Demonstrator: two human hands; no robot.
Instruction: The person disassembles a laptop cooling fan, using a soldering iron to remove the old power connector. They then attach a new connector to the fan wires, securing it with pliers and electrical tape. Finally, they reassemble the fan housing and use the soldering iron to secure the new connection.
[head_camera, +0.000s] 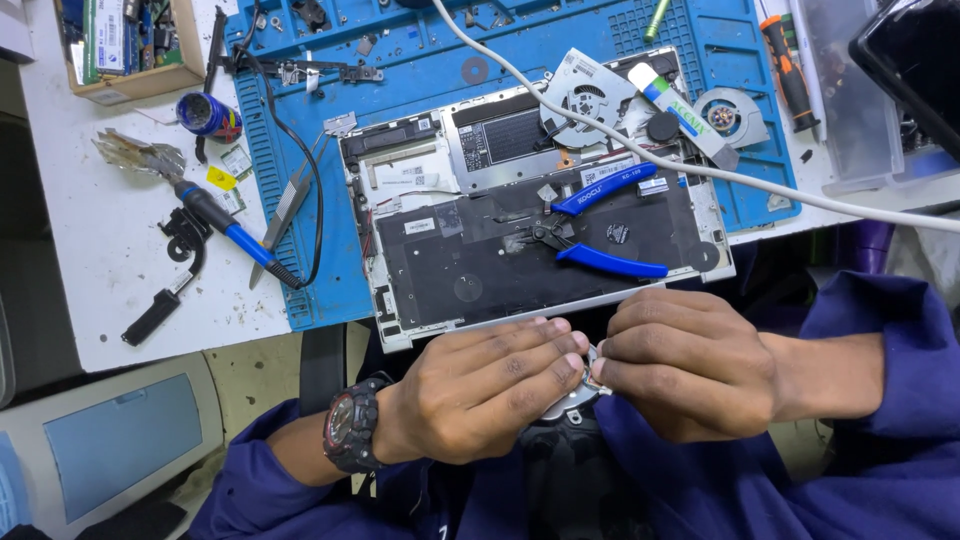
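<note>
head view: the left hand (480, 385) and right hand (685, 370) meet near the body, both pinching a small metal part (583, 385) between the fingertips (most of it is hidden, so i cannot tell what it is). just beyond them lies an opened laptop (440, 260) on a blue mat (270, 130), with blue pliers (600, 225) on it. a soldering iron (235, 235) lies at the left.
</note>
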